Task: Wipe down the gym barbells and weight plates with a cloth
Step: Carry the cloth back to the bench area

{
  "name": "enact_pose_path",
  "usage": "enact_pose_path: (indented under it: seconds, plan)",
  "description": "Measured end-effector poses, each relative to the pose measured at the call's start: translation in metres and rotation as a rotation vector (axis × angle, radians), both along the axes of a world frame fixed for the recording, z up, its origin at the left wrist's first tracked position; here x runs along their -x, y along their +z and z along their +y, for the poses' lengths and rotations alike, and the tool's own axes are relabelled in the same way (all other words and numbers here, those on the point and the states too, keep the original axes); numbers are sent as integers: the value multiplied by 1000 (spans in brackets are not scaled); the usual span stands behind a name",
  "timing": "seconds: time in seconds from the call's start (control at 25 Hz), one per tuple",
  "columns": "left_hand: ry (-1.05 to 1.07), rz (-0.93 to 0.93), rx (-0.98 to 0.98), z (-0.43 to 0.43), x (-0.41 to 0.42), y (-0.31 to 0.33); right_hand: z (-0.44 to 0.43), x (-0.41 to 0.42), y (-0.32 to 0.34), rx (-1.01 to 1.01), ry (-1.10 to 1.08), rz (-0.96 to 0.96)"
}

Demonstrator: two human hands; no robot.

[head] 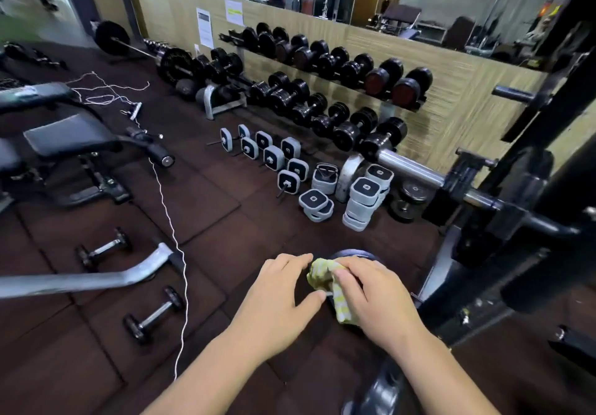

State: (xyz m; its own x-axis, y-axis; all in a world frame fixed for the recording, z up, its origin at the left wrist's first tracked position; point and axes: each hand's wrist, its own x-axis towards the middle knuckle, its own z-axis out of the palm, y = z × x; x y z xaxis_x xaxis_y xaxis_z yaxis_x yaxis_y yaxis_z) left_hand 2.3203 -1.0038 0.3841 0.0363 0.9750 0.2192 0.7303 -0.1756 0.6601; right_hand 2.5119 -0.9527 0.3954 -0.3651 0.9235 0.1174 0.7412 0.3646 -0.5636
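A yellow-and-white checked cloth (329, 280) is bunched over a black weight plate (353, 254) standing low in the middle of the head view. My right hand (371, 295) presses the cloth against the plate's top and grips it. My left hand (280, 292) rests on the plate's left side, fingers curled over its edge and thumb touching the cloth. Most of the plate is hidden behind both hands. A loaded barbell (142, 50) lies on the floor at the far left by the wall.
A two-tier dumbbell rack (322, 92) lines the wall. Grey square plates (364, 193) sit stacked on the floor ahead. A black rack frame (516, 208) stands right. A bench (64, 137), two small dumbbells (154, 314) and a white cord (167, 214) lie left.
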Motion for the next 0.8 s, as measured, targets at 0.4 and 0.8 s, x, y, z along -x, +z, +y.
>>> enact_pose_path:
  seconds: [0.4,0.8]
  plan:
    - [132,-19,62,44,113,-9,69,105,-16,19,68,147]
    - [288,-30,113,203,201,-29,257,183,-47,166,147,301]
